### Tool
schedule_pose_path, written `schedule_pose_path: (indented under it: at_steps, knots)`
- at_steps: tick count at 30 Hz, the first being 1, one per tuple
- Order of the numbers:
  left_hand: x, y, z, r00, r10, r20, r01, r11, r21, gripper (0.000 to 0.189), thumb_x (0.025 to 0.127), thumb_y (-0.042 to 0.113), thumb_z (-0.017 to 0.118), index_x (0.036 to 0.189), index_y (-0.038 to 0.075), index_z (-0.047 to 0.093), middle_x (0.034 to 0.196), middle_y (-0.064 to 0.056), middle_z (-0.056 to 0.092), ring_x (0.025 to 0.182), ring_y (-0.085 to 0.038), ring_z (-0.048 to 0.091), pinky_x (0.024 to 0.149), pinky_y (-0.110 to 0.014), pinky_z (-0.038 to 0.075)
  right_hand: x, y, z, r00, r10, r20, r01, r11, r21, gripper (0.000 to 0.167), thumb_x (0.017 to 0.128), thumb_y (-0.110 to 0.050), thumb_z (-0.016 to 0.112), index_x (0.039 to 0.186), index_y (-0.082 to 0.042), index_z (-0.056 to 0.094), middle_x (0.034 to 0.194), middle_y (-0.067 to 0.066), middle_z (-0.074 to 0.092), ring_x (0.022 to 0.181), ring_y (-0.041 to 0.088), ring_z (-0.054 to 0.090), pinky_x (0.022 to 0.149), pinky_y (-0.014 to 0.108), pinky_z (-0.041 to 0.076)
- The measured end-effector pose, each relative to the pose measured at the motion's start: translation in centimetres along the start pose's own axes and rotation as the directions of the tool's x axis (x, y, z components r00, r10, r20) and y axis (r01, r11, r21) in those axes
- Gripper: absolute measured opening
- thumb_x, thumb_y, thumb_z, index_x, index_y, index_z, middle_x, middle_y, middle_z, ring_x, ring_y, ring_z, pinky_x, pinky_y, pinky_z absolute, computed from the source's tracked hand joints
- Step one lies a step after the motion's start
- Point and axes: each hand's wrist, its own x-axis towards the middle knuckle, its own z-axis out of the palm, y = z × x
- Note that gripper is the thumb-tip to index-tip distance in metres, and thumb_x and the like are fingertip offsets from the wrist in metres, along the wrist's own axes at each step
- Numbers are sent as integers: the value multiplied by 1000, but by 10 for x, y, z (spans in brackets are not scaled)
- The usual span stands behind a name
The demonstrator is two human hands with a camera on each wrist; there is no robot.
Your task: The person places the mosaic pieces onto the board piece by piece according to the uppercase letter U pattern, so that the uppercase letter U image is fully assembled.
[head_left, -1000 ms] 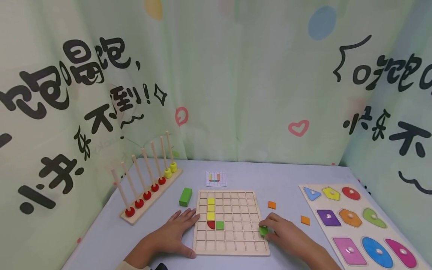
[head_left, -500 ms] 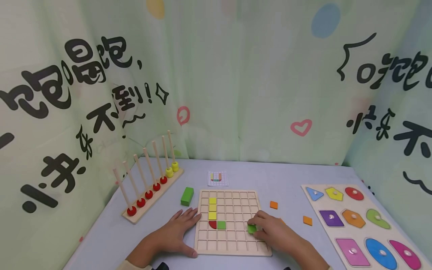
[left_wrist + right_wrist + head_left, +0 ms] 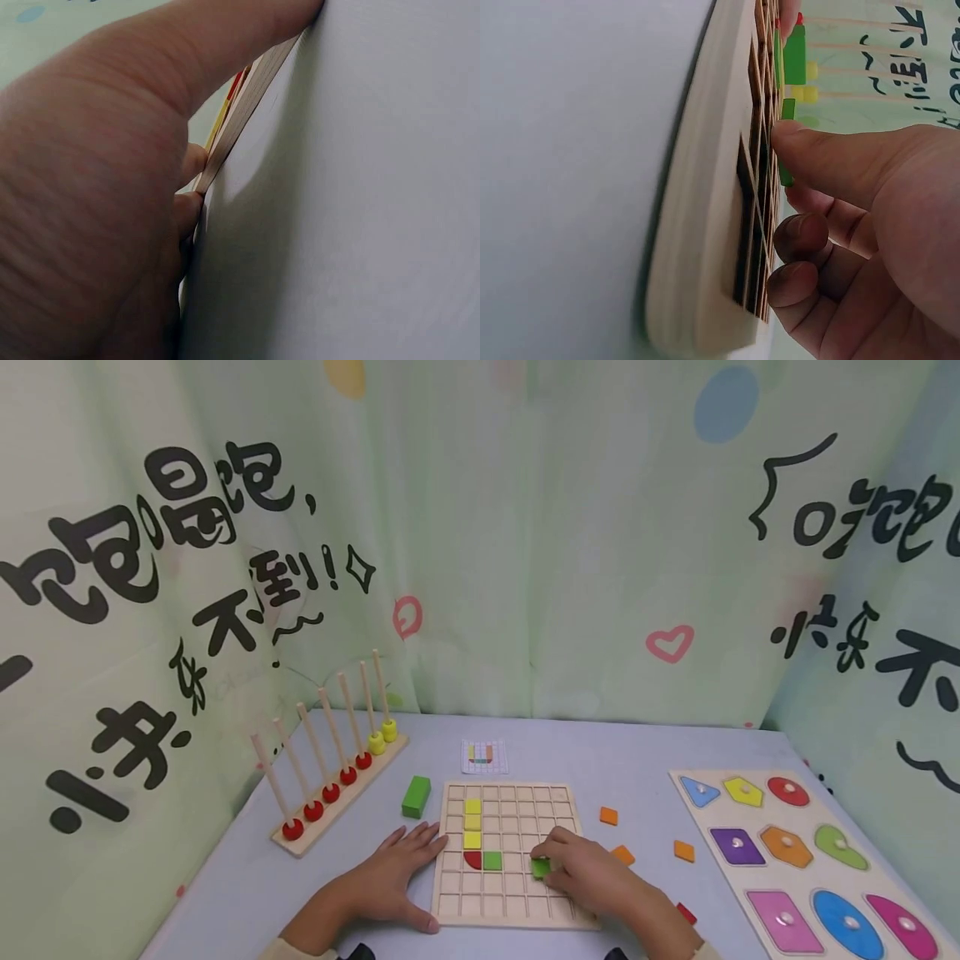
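Note:
A wooden grid board (image 3: 517, 802) lies before me. My left hand (image 3: 386, 881) is spread flat at its left side, thumb and fingertips against the edge; the left wrist view shows the board's edge (image 3: 251, 105) beyond the thumb. Between thumb and fingers, my right hand (image 3: 592, 868) pinches a green square tile (image 3: 540, 868) over the right half of the grid. In the right wrist view the thumb partly covers this tile (image 3: 788, 109). Set into the grid at left are a column of yellow tiles (image 3: 472, 822), a red quarter-round tile (image 3: 472, 860) and another green tile (image 3: 492, 861).
Behind the board lies a pattern card (image 3: 483, 757). A green block (image 3: 416, 797) and a peg stand with beads (image 3: 339, 802) are at left. Orange tiles (image 3: 608, 816) and a red tile (image 3: 686, 913) lie at right, beside a knobbed shape puzzle (image 3: 783, 793).
My right hand has carried the green tile leftward from the board's right edge to over the grid, uncovering an orange tile and a red one. The left hand stays at the board's edge.

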Motion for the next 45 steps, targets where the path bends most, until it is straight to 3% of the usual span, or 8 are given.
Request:
schedule_pose_path:
  at_steps: [27, 45]
  knots:
    - [-1, -1, -1, 1000, 27, -4, -27, 1000, 2, 118, 59, 85, 64, 154, 24, 30, 161, 1, 20, 148, -22, 8, 116, -53, 4, 29, -15, 10, 1000, 22, 10, -22, 999, -36, 26, 91, -19, 70, 117, -17, 68, 103, -12, 54, 82, 2, 50, 76, 26, 49]
    - [-2, 1, 0, 999, 28, -16, -28, 1000, -1, 118, 58, 84, 65, 154, 25, 31, 160, 1, 21, 148, -22, 9, 115, -53, 5, 34, -18, 15, 998, 56, 24, -54, 996, -67, 27, 89, -20, 71, 116, -18, 69, 101, -11, 53, 79, 3, 49, 74, 27, 49]
